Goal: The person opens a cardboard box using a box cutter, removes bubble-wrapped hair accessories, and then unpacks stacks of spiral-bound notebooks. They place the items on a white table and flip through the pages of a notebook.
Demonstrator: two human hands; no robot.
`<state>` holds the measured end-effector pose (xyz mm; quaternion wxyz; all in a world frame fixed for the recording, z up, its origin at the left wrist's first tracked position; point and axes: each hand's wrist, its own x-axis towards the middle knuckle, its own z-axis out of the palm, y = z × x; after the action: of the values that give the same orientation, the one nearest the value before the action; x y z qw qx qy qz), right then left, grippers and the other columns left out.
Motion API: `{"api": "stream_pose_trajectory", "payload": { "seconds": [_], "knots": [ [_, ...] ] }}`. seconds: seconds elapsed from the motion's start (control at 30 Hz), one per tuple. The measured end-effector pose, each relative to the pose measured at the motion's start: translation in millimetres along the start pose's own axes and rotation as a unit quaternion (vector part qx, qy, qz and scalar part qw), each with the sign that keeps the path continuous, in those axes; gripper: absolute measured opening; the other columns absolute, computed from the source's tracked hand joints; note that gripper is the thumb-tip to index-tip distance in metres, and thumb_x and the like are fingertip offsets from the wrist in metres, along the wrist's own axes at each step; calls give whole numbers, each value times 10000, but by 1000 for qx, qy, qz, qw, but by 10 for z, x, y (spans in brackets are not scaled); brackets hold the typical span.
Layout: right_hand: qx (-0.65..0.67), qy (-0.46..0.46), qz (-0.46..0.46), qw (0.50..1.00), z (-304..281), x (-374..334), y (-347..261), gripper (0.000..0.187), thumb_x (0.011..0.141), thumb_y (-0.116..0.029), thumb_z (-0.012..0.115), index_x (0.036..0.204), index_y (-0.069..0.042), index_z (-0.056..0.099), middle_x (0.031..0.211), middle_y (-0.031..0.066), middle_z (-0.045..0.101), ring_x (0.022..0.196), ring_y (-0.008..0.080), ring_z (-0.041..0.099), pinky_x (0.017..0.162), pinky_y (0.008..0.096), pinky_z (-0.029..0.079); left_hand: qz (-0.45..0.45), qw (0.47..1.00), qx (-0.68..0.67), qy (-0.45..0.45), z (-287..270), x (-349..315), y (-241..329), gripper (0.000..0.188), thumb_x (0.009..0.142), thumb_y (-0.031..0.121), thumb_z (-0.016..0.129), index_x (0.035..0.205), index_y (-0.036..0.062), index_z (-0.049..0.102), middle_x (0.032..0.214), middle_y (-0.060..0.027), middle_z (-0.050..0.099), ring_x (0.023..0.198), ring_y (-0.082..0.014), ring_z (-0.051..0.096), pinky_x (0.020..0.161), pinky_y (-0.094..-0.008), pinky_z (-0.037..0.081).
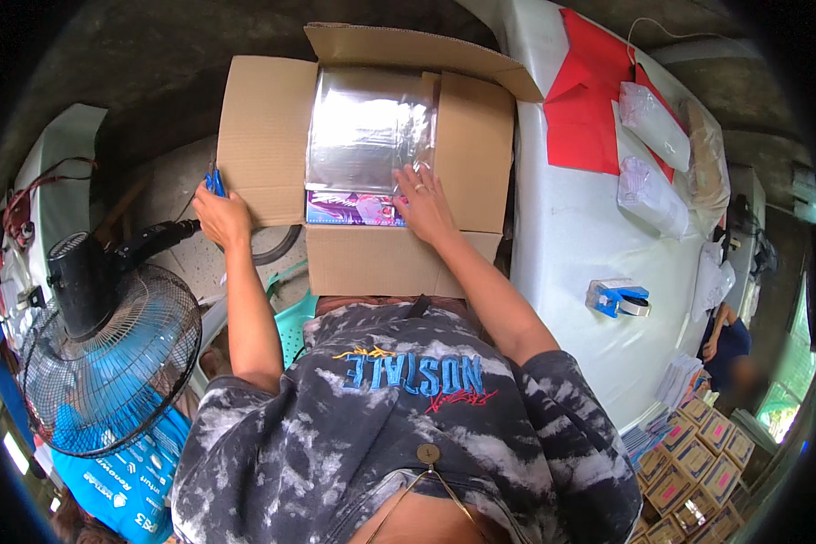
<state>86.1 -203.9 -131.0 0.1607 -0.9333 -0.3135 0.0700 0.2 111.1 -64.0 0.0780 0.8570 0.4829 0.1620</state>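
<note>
The left hand [224, 218] closes its fingers round a blue tool [215, 184], beside the left flap of an open cardboard box [399, 261]; the right hand [429, 210] lies flat, fingers slightly spread, on shiny clear plastic [367, 131] inside the box, over a purple printed sheet [349, 208]; to the right, a blue tape dispenser [618, 297] sits on the white tabletop [567, 245]; a black fan [109, 363] stands at left.
</note>
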Motion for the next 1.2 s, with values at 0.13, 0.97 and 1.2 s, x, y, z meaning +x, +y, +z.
{"api": "stream_pose_trajectory", "payload": {
  "seconds": [0.13, 0.97, 1.2],
  "knots": [
    [-72, -96, 49, 992, -95, 302, 59, 738, 831, -514, 499, 1419, -145, 248, 1473, 131, 208, 1370, 299, 151, 1093, 510, 100, 66, 994, -89, 12, -63, -371, 182, 458, 709, 136, 667, 1118, 26, 492, 991, -186, 530, 926, -374, 537, 780, -438, 436],
    [-52, 54, -87, 993, 210, 275, -172, 365, 757, -98, 569, 1106, -20, 496, 1067, 176, 556, 1000, 316, 545, 814, 410, 461, 157, 917, -255, -262, -230, -1421, 109, 414, 747, 108, 642, 1115, 6, 482, 1020, -192, 517, 948, -374, 518, 809, -420, 427],
    [-44, -10, -34, 998, 178, 502, -137, 180, 730, -66, 571, 896, 0, 556, 926, 172, 611, 956, 294, 580, 757, 386, 512, 166, 914, -281, -240, -284, -1649, 188, 433, 735, 98, 655, 1113, -16, 477, 973, -202, 517, 906, -365, 525, 795, -405, 423]
  ]
}}
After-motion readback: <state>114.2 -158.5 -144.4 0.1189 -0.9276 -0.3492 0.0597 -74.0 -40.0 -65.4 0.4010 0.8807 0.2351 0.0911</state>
